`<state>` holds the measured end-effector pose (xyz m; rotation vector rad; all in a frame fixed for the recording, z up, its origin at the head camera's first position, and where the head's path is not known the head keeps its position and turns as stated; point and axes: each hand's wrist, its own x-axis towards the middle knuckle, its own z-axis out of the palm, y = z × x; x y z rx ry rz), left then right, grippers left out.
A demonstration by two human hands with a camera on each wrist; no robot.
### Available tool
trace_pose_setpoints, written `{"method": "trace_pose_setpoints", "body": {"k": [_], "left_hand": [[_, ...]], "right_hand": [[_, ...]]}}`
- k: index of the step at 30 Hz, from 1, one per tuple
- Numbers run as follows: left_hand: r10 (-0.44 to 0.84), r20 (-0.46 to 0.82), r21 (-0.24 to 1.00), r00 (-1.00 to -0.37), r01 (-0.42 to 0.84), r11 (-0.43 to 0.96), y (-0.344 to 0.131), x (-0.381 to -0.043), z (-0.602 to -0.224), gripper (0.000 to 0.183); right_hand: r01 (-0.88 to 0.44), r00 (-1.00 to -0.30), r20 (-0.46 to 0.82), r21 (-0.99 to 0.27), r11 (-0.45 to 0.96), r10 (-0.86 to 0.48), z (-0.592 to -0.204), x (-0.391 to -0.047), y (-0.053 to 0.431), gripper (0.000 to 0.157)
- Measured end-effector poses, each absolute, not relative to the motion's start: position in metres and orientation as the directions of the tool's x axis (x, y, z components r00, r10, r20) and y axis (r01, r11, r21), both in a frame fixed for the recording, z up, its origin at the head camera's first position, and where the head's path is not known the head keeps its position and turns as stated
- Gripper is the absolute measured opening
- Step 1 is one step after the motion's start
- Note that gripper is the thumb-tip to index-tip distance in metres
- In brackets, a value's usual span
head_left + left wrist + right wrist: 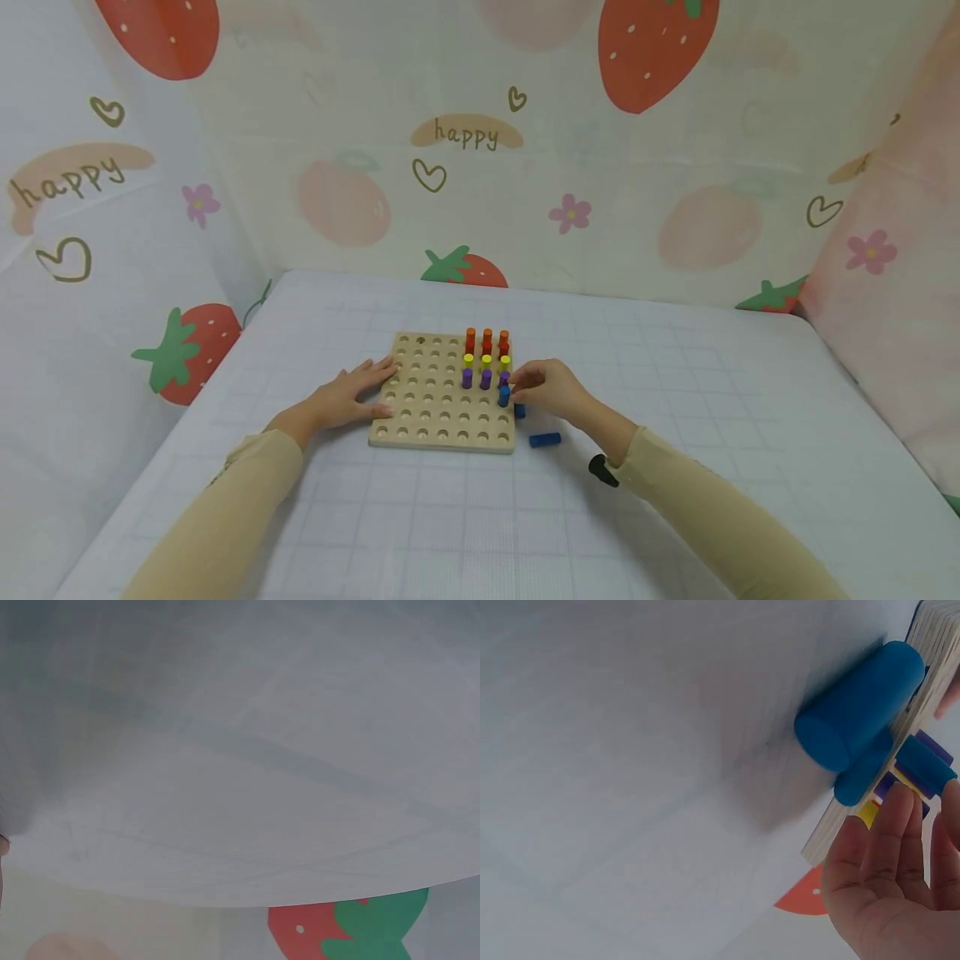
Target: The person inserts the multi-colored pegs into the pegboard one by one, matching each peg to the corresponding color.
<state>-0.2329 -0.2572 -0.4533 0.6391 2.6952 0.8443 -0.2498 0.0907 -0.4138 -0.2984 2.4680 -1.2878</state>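
Observation:
A square wooden pegboard (pixel 420 408) with rows of round holes lies on the table. My left hand (pixel 347 398) rests at its left edge, fingers spread and fingertips over the rim. At the right edge, my right hand (pixel 551 387) pinches a blue peg (pixel 504 396) that stands upright in the right-hand column; the right wrist view shows thumb and fingertips at the top of this blue peg (pixel 924 763). Behind it stand purple pegs (pixel 485 380), yellow pegs (pixel 486 362) and orange-red pegs (pixel 487 340), three across in each row.
One loose blue peg (pixel 545 439) lies on the white table (pixel 420 517) right of the board. Another blue peg (pixel 520 411) lies against the board's right side, partly behind my right hand. A small black object (pixel 603 470) shows by the right sleeve. Printed cloth walls enclose the table.

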Motion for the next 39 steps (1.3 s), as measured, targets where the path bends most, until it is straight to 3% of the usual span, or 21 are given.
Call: {"method": "trace_pose_setpoints", "body": {"k": [11,23,32,39], "left_hand": [[0.478,-0.093,0.587,-0.873,0.340,0.735,-0.256,-0.233,-0.453,0.085],[0.474,-0.099,0.582,-0.875,0.335,0.741,-0.255,-0.234,-0.450,0.087],[0.473,-0.103,0.584,-0.875,0.331,0.741,-0.255,-0.233,-0.450,0.085],[0.475,-0.105,0.582,-0.874,0.334,0.742,-0.256,-0.232,-0.450,0.084]], "right_hand": [[-0.054,-0.885,-0.229,-0.814,0.579,-0.405,-0.417,-0.254,0.120,0.017],[-0.097,-0.779,-0.303,-0.807,0.583,-0.549,-0.420,-0.256,0.149,0.022],[-0.201,-0.641,-0.356,-0.777,0.597,-0.680,-0.426,-0.258,0.158,0.026],[-0.244,-0.622,-0.379,-0.738,0.629,-0.686,-0.430,-0.262,0.153,0.027]]}}
